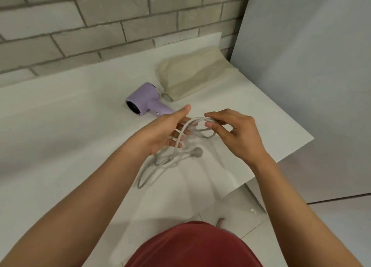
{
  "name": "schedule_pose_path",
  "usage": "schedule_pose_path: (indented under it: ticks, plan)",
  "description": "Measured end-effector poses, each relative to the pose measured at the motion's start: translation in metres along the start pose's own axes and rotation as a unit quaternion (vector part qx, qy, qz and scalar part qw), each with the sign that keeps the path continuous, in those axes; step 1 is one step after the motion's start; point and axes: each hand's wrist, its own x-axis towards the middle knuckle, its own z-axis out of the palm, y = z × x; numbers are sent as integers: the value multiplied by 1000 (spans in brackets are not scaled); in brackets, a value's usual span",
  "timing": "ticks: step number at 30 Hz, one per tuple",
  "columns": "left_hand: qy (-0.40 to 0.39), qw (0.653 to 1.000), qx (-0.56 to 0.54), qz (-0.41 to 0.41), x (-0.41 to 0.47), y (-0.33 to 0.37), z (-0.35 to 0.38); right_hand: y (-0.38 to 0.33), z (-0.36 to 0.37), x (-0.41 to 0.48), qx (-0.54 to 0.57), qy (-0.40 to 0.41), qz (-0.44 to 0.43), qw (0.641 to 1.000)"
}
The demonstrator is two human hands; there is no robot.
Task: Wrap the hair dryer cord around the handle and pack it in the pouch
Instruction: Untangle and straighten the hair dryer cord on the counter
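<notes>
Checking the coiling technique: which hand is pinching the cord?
The right hand pinches the cord between thumb and forefinger; the left hand only carries loops over straight fingers.

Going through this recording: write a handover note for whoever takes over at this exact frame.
Left hand: open, fingers straight, loops of the cord draped over them.
Right hand: pinches the top loop of the cord.
Hair dryer lies on the white table, its handle toward the hands; pouch lies flat behind it; plug is below the hands.
Done: cord gathered in loose loops.
Left: wrap it round the handle, pack the dryer in the pouch.
</notes>
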Motion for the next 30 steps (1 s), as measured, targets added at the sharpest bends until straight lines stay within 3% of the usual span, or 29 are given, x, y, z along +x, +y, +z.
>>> schedule_pose_path:
  ticks: [3, 6, 9, 11, 13, 17, 20, 22, 24, 27, 30]
  plan:
    - [123, 973, 73, 184, -15, 1, 1, 4, -4, 6, 7, -13, 18, 1000]
    - [182, 880, 250, 360, -31, -3, 10, 4, -8, 12, -5, -30, 7, 999]
    - [243, 775, 397, 427, -24, -12, 18, 2, -9, 15, 2, -21, 1, 1000]
    - [267, 761, 384, 450, -18, -14, 17, 2, -9, 15, 4, -16, -9, 1000]
    - [270, 773, 350, 454, -15, -14, 17, 4, -8, 14, 13, -8, -18, 1000]
    - [242, 860, 266, 363, -18, -8, 16, 6, -1, 12, 9, 27, -14, 999]
    - [257, 849, 320, 333, -19, -7, 21, 3, 8, 9, -14, 76, -30, 997]
    - [245, 862, 314, 313, -20, -7, 20, 1, 11, 8, -2, 108, -22, 994]
    - [222, 904, 241, 277, -18, -4, 14, -1, 10, 7, 55, 148, 42, 987]
    - [138, 969, 38, 203, -18, -3, 6, -5, 2, 8, 216, 185, 171, 943]
    - [83, 976, 10, 201, -13, -5, 7, -6, -6, 10, 268, 153, 215, 927]
